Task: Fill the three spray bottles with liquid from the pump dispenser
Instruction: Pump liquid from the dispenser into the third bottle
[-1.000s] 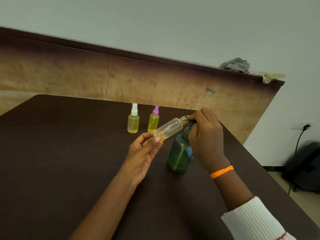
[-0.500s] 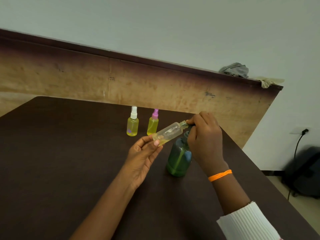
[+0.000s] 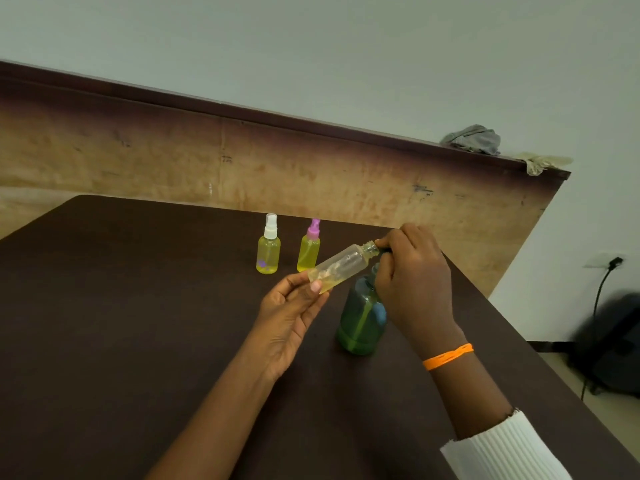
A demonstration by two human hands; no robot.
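My left hand (image 3: pixel 289 315) pinches the base of a clear uncapped spray bottle (image 3: pixel 341 266), tilted with its open neck up to the right against the pump nozzle. A little yellow liquid lies at its low end. My right hand (image 3: pixel 414 271) curls over the pump head of the green pump dispenser (image 3: pixel 362 318), which stands on the dark table (image 3: pixel 138 341). Behind stand two filled bottles of yellow liquid: one with a white sprayer (image 3: pixel 268 245), one with a pink sprayer (image 3: pixel 309 247). The pump head is hidden under my fingers.
A brown wooden board (image 3: pixel 173 168) rises behind the table, with crumpled cloths (image 3: pixel 474 138) on its top edge. The table's right edge runs diagonally near my right arm; beyond it are the floor, a dark bag (image 3: pixel 613 344) and a wall socket with a cable.
Both hands, the tilted bottle and the dispenser keep the same arrangement; only the camera view has shifted slightly.
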